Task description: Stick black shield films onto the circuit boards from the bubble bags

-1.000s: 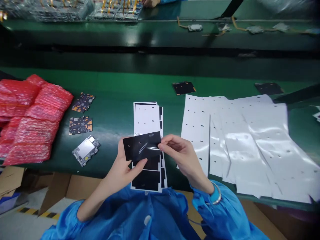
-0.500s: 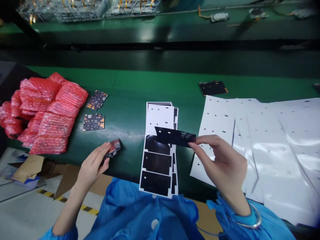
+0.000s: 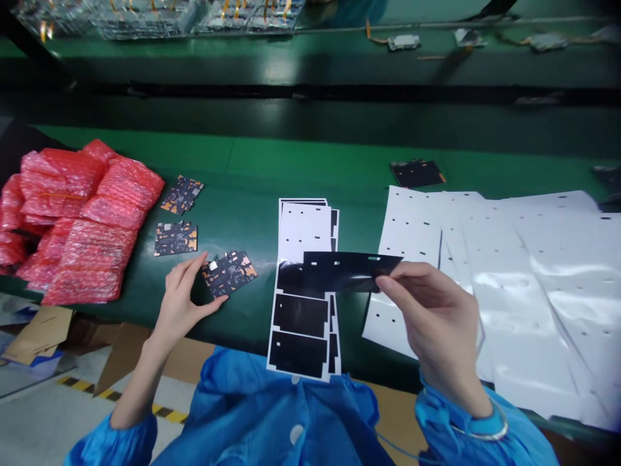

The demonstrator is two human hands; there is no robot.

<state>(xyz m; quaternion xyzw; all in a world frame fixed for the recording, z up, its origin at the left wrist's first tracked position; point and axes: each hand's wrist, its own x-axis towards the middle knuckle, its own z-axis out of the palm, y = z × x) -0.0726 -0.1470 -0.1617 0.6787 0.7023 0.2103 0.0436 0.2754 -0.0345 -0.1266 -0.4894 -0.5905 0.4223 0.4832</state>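
My left hand [image 3: 187, 291] grips a dark circuit board [image 3: 229, 274] by its left end, thumb at the lower corner and fingers at the upper one. The board's component side with copper-coloured patches faces up. Between the thumb and fingers of my right hand [image 3: 431, 317] is a thin black adhesive film [image 3: 347, 272] with small cut-out slots, pinched at its right end. It hovers over a stack of white backing sheets [image 3: 305, 230], which carry more black film pieces [image 3: 298, 353]. Two other circuit boards, one upper [image 3: 182, 195] and one lower [image 3: 175, 238], lie left of the held board.
Red bubble-wrap packs [image 3: 97, 226] are piled on the left. White perforated sheets [image 3: 514, 291] spread over the right side, with a black-covered board [image 3: 417, 173] behind them. A shelf at the back holds wrapped parts [image 3: 145, 19]. Cardboard [image 3: 43, 333] lies below the table edge.
The circuit board in my left hand has turned from tilted to nearly flat, its component side now showing. My right hand has levelled the black film, which now faces the camera more.
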